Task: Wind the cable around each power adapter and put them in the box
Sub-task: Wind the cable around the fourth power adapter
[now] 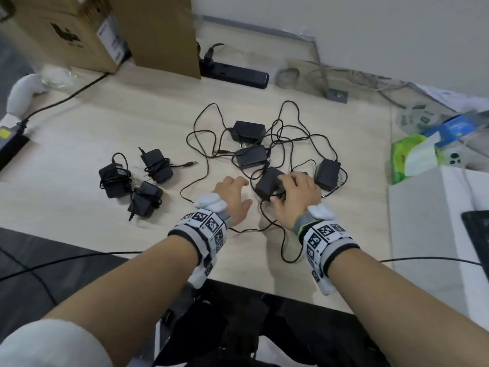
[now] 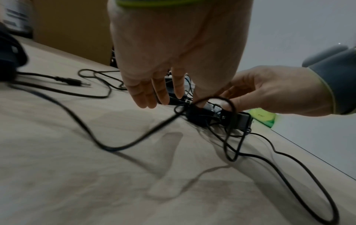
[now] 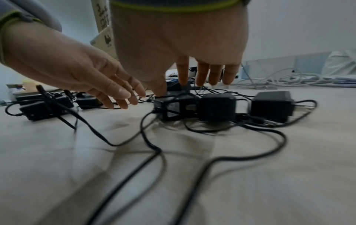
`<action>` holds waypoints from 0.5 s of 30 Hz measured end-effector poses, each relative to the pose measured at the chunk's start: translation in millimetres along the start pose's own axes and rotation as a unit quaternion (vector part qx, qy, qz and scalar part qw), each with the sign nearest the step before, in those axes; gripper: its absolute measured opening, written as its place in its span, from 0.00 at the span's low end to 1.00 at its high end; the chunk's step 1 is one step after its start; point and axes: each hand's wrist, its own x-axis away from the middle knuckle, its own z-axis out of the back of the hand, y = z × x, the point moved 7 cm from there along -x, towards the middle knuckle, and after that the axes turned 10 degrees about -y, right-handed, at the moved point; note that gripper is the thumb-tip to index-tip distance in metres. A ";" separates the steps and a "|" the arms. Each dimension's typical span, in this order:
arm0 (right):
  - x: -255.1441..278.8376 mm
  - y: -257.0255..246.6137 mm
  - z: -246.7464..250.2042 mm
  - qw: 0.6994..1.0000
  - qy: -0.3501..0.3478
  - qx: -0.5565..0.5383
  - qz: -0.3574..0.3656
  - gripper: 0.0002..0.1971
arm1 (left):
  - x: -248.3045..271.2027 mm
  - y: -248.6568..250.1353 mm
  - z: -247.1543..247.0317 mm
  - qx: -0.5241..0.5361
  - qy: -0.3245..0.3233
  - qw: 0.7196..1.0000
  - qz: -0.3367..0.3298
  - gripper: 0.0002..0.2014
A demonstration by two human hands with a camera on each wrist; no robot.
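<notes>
Several black power adapters lie on the light wooden table (image 1: 79,144). Three wound ones (image 1: 116,181) sit together at the left. The others lie in a tangle of loose cables (image 1: 288,133) at the middle. My right hand (image 1: 296,192) grips the nearest loose adapter (image 1: 268,182) between thumb and fingers; the right wrist view shows that adapter (image 3: 173,106) under the thumb. Its cable (image 1: 285,245) trails toward the table's front edge. My left hand (image 1: 232,197) hovers just left of it, fingers (image 2: 146,97) straight and empty.
Brown cardboard boxes (image 1: 79,30) stand at the back left, with a black power strip (image 1: 235,74) beside them. A white box (image 1: 434,221) and a green tissue pack (image 1: 407,154) are at the right. Grey cables (image 1: 370,78) run along the back wall.
</notes>
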 end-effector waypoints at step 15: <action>-4.4 62.2 -14.5 0.985 -0.076 -0.074 -0.136 0.31 | -24.9 44.2 -25.0 0.026 -0.018 0.998 0.051 0.39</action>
